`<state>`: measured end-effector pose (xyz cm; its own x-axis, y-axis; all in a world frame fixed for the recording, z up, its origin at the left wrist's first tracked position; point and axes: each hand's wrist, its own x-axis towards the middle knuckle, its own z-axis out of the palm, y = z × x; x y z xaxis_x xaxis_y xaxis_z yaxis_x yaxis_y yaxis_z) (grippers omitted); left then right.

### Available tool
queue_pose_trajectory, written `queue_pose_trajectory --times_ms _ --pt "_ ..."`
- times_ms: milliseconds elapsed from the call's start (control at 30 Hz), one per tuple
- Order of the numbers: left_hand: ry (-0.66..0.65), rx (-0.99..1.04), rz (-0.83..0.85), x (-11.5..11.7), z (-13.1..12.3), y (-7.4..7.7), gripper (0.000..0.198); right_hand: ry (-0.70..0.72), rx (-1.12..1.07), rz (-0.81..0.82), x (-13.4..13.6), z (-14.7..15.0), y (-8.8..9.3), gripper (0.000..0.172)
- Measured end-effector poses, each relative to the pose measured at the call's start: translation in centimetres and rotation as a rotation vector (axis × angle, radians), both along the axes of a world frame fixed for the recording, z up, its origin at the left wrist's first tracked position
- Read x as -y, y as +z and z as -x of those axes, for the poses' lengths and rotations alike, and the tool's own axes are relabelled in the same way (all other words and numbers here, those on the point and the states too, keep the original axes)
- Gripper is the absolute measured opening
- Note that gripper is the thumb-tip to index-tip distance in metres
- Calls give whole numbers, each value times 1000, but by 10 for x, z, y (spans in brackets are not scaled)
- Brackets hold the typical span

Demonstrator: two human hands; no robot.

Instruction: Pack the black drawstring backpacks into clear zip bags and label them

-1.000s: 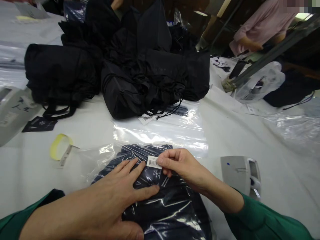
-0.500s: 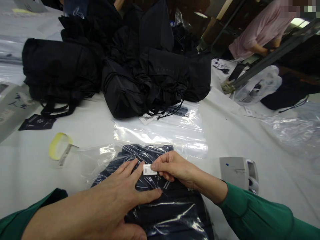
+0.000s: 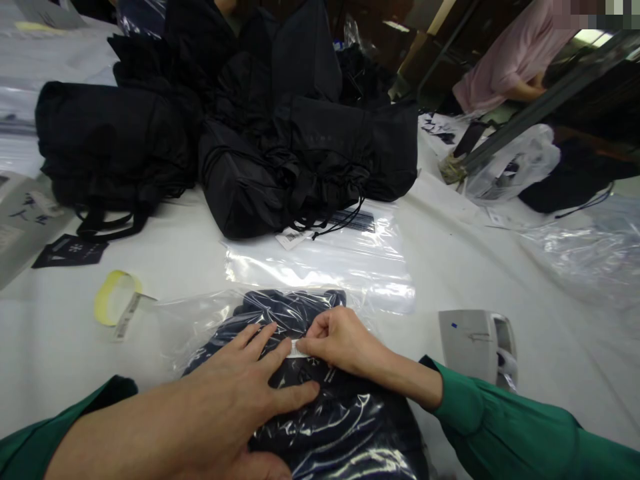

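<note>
A clear plastic bag (image 3: 345, 420) with a dark folded item inside lies in front of me. My left hand (image 3: 250, 390) rests on it with fingers spread, its index fingertip beside a small white barcode label (image 3: 295, 349). My right hand (image 3: 340, 340) has its thumb and curled fingers at the label's right end and covers part of it. The label lies against the bag's upper middle, over a dark printed card (image 3: 323, 379) seen through the plastic. I cannot tell whether it is stuck down along its whole length.
Black bags (image 3: 310, 143) are heaped at the back. Flat clear plastic bags (image 3: 320, 267) lie before them. A yellow loop (image 3: 106, 303) with a tag sits left, a grey label dispenser (image 3: 467, 343) right. A person in pink (image 3: 505, 63) works beyond a metal post (image 3: 540, 103).
My right hand has come slightly down and left, its thumb now over more of the label. The label shows less than before. My left hand stays nearly still on the bag.
</note>
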<state>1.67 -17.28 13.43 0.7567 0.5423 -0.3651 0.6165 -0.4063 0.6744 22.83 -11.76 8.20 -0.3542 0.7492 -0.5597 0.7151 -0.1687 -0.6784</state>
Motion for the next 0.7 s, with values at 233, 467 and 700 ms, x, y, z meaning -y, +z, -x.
queue_pose_trajectory --times_ms 233,467,700 --pt "14 15 11 -6 -7 6 70 235 -31 -399 -1 -15 16 17" --pt "214 115 65 16 36 -31 72 318 -201 -226 21 -59 25 32" --pt "1422 244 493 56 68 -53 81 -643 -236 138 82 -120 -6 61"
